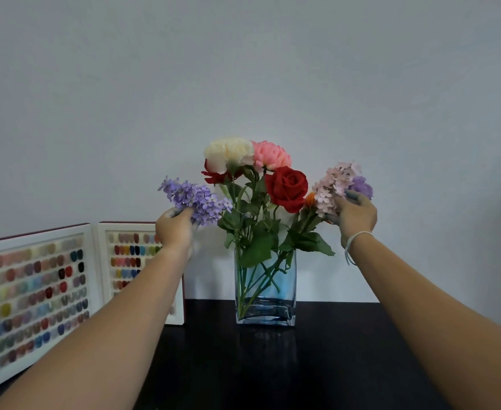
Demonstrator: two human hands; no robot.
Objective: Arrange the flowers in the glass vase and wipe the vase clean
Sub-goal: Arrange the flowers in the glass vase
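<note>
A rectangular blue-tinted glass vase stands upright on the dark table, against the wall. Green stems cross inside it. Above it rise a cream flower, a pink flower and a red rose. My left hand grips the purple lilac spray at the bouquet's left side. At the right side, my right hand holds the pale pink blossom spray, with a small purple bloom just behind it. A small orange flower peeks out beside the rose.
Two white-framed display boards of coloured nail samples lean against the wall at the left, partly hidden by my left forearm. The dark table stretches in front of the vase. A white band circles my right wrist.
</note>
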